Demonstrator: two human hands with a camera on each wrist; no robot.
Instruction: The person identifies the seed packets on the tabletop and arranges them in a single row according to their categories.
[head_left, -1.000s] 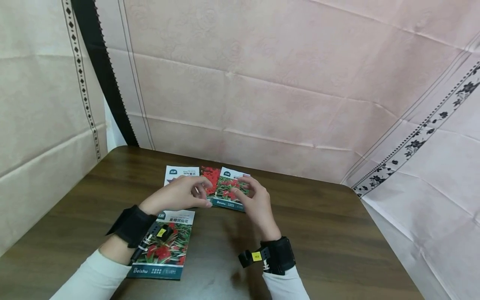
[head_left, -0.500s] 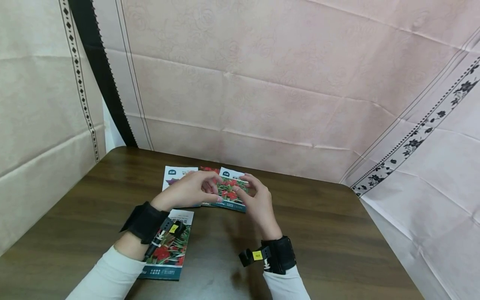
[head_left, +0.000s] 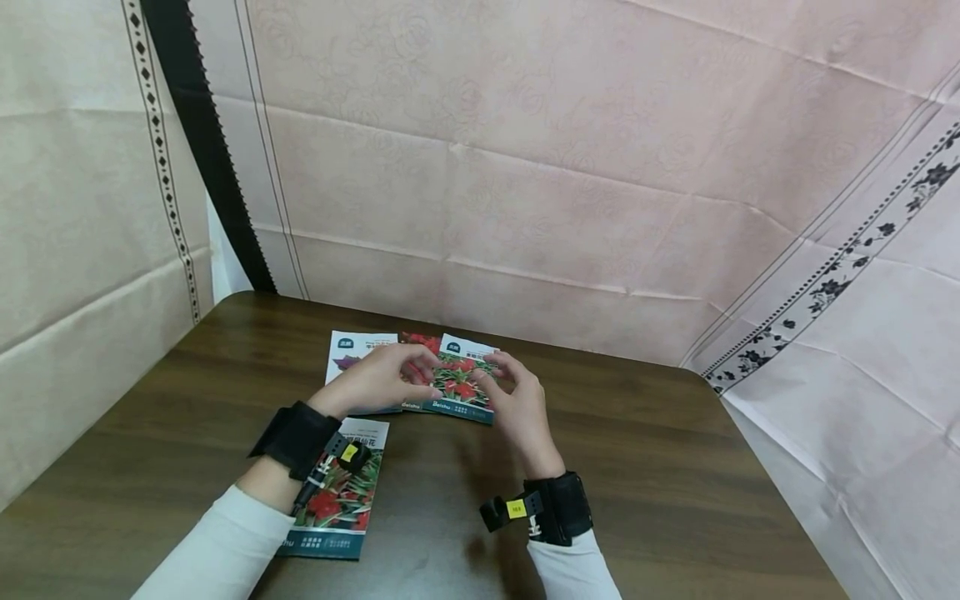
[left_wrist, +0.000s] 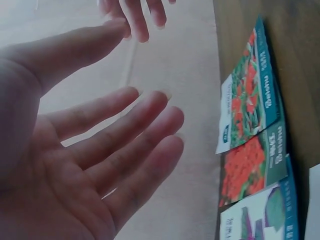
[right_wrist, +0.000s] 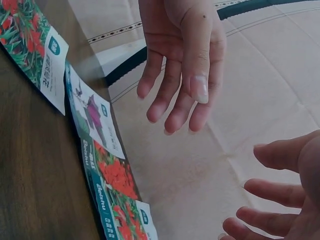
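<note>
Both hands hover over the table with relaxed, spread fingers and nothing in them. My left hand (head_left: 378, 379) overlaps the back row of seed packets in the head view; in the left wrist view its palm and fingers are bare. Facing it, my right hand (head_left: 521, 408) has its fingertips near the right-hand packet, with a gap between the hands. That packet (head_left: 462, 383) shows red flowers among green leaves and overlaps a packet with dense red blooms (head_left: 420, 340). A purple-flowered packet (head_left: 347, 361) lies left of these, partly hidden. Closer to me, another seed packet (head_left: 348, 508) lies under my left wrist.
The brown wooden table (head_left: 645, 483) has rounded far corners. A pale patterned cloth (head_left: 480, 208) hangs behind it and at both sides. Black straps with small cameras (head_left: 506, 512) sit on both wrists.
My left hand has moved a little to the right, covering more of the middle packet and the front one. My right hand has barely shifted, and the packets stay where they were.
</note>
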